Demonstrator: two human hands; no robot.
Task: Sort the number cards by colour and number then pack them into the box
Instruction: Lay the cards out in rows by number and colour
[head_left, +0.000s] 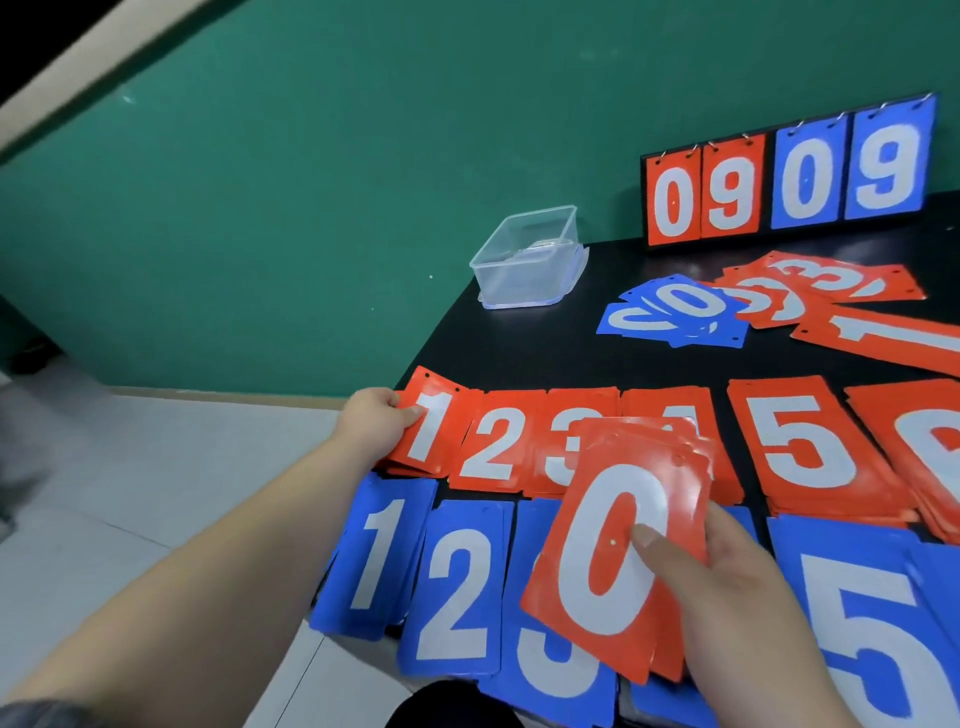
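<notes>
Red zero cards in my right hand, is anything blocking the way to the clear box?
Nothing upright. Only the flat red piles lie between the zero cards in the right hand and the box, whose top looks open.

Cards (613, 551): thin plastic by look, smooth, pretty glossy, glare patches on top. Box (524, 260): clear plastic, smooth, bit shiny. Table (519, 348): matt black top. Scoreboard rings (746, 138): metal wire. Wall (311, 182): matt. Floor (130, 467): smooth pale tiles.
</notes>
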